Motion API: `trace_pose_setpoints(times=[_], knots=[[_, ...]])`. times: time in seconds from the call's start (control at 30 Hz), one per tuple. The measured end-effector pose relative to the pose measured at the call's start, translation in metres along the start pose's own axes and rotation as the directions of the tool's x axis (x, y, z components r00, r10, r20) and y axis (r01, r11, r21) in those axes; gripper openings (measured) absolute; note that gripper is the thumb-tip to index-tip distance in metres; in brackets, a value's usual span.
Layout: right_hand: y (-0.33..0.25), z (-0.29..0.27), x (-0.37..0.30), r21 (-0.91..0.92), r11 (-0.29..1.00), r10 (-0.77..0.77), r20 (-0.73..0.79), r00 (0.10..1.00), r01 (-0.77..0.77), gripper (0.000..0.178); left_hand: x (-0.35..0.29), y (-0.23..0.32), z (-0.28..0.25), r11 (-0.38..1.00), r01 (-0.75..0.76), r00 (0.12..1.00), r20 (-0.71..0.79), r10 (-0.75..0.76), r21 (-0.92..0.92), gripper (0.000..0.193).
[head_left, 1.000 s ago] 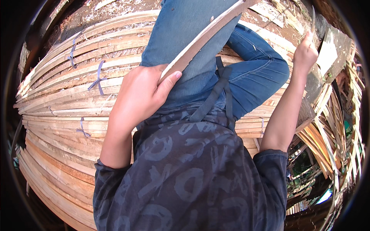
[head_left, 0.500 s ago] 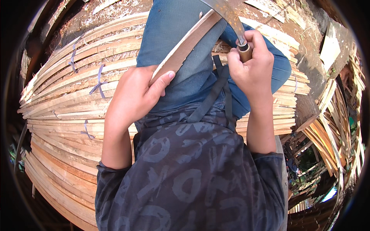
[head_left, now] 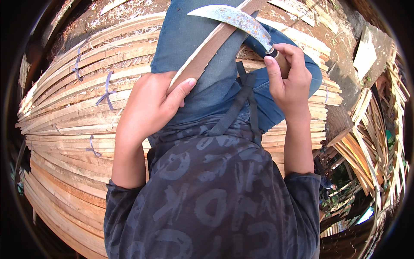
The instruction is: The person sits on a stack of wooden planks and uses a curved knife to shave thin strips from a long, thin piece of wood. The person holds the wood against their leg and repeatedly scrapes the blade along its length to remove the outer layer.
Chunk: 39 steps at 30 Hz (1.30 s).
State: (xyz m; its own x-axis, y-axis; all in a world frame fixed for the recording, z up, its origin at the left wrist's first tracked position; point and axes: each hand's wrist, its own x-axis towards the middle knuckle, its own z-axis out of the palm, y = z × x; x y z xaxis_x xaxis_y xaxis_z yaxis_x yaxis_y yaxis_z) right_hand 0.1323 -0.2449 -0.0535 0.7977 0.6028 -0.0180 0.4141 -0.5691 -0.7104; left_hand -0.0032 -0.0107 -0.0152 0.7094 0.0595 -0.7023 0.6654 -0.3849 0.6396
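Wooden slat (head_left: 205,56) lies slantwise over the jeans leg (head_left: 172,47) – near end in the left hand (head_left: 153,101), far end running out of view at the far edge. Left hand: curled closed round the slat, thumb flat on its brown face. Right hand (head_left: 291,77): fingers wrapped round the wooden handle of a sickle (head_left: 241,21), its curved, rust-spotted blade crossing above the slat, tip to the left; touching or not, cannot tell.

Looks like blade work on the slat. To do it well: pin the near end firmly, brace the slat on the leg, lay the blade at a shallow angle, take thin even strokes and steer them clear of left thumb and leg – a slip there is the main risk, I'd judge.

Counts: one slat in hand, one sickle, two hands. Purple ties (head_left: 106,92): three plain ones on the left, maybe more. Cut log (head_left: 337,118) at right: one. Stacked slats (head_left: 64,181) and thin strips (head_left: 355,162): too many, overlapping, no count.
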Motion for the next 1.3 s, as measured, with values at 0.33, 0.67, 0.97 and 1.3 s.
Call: trace_pose_setpoints(times=[0.33,0.67,0.97,1.3], knots=[[0.050,-0.006,0.029,-0.141,0.981,-0.144,-0.077,0.987,0.132,0.022,0.001,-0.001,0.001,1.000,-0.009,1.000,0.004,0.009,-0.020,0.042],[0.024,0.008,0.019,-0.161,0.954,-0.253,0.015,0.967,0.252,0.023,-0.003,-0.002,0.004,0.990,-0.037,0.996,-0.077,0.048,0.138,0.042],[0.017,0.016,0.016,-0.117,0.959,-0.256,0.019,0.967,0.256,0.023,-0.003,-0.001,0.005,0.994,-0.010,0.994,-0.104,0.021,0.105,0.042],[0.101,-0.022,0.064,-0.191,0.966,0.100,-0.339,0.935,-0.173,0.027,-0.007,-0.002,0.000,0.993,-0.026,0.997,-0.068,0.035,0.118,0.036]])
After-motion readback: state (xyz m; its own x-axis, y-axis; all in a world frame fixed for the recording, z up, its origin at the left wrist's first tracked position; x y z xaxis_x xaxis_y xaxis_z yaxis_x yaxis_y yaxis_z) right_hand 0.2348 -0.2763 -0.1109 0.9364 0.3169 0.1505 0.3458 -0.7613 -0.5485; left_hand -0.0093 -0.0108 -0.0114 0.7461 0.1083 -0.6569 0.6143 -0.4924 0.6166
